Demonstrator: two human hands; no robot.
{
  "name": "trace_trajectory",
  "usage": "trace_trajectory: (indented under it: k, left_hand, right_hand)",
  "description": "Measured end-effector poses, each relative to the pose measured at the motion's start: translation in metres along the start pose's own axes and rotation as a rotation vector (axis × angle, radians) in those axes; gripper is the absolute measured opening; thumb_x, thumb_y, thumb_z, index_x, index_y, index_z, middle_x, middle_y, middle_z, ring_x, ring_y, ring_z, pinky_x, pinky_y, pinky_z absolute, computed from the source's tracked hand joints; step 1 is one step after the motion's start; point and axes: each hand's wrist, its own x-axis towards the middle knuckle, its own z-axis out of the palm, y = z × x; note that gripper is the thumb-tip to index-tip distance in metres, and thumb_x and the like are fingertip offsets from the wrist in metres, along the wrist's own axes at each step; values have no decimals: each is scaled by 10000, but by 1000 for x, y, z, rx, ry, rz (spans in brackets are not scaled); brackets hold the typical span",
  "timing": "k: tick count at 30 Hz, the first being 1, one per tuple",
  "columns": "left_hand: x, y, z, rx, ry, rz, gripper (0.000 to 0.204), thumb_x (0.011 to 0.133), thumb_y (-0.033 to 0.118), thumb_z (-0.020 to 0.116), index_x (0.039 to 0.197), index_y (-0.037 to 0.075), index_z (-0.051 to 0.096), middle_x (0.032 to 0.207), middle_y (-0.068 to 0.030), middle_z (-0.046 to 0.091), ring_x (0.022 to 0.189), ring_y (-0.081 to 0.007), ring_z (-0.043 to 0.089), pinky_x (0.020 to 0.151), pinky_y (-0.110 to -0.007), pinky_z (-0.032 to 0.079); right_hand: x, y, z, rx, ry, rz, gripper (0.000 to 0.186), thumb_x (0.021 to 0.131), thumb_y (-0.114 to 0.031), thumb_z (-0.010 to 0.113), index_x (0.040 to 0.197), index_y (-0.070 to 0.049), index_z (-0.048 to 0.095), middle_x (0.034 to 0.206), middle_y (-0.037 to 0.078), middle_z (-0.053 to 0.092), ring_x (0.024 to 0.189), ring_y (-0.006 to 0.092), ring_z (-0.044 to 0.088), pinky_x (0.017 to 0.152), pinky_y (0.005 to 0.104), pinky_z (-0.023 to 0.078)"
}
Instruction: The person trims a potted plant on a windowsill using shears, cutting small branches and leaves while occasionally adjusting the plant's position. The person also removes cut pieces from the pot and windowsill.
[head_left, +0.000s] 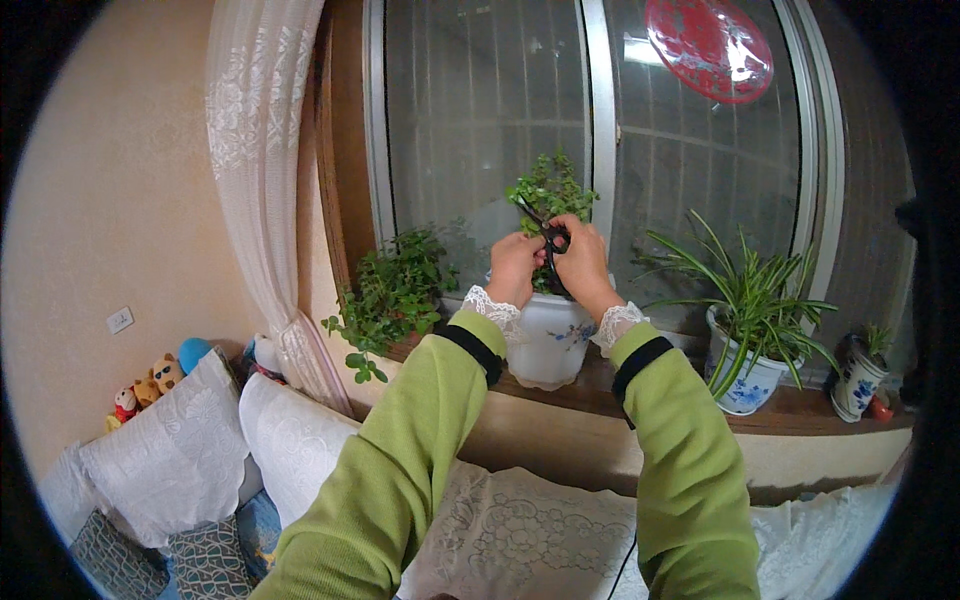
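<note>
My right hand (582,262) grips a pair of black-handled scissors (549,234), their blades tilted up and left toward the leaves. Close beside it, my left hand (515,268) is closed, its fingertips near the scissor handles; whatever it pinches is hidden. Both hands are over a white pot (548,345) with blue flower decoration, standing on the window sill. Behind the blades rises the pot's small-leaved green plant (556,188), its lower stems covered by my hands.
Left on the sill spreads a bushy green plant (395,285). To the right stand a spider plant (750,295) in a white-and-blue pot and a smaller potted plant (858,385). Window glass lies behind. Below the sill is a sofa with lace-covered cushions (530,535); a lace curtain (262,150) hangs left.
</note>
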Motion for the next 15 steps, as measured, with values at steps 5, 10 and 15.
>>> trace_trajectory:
  k: [5, 10, 15]
  left_hand:
    - [1, -3, -3, -11, 33, 4, 170, 875, 8, 658, 739, 44, 563, 697, -36, 586, 596, -116, 531, 541, -242, 427]
    - [0, -7, -5, -50, 120, -52, 159, 887, 15, 663, 750, 49, 592, 701, -19, 590, 604, -102, 521, 542, -235, 421]
    - [5, -14, -9, -121, 144, -36, 159, 888, 20, 669, 750, 53, 598, 705, -19, 593, 597, -102, 509, 539, -237, 416]
  right_hand:
    - [-2, 8, 6, 14, -9, -15, 435, 690, 51, 742, 1092, -80, 637, 922, 156, 635, 866, 356, 615, 798, 460, 480]
    - [-7, 11, 9, 147, 8, 11, 449, 685, 101, 713, 1097, -62, 638, 946, 176, 623, 871, 359, 619, 780, 435, 495]
    - [-10, 9, 12, 185, 9, 35, 425, 699, 109, 693, 1087, -59, 644, 947, 187, 623, 888, 354, 629, 766, 414, 507]
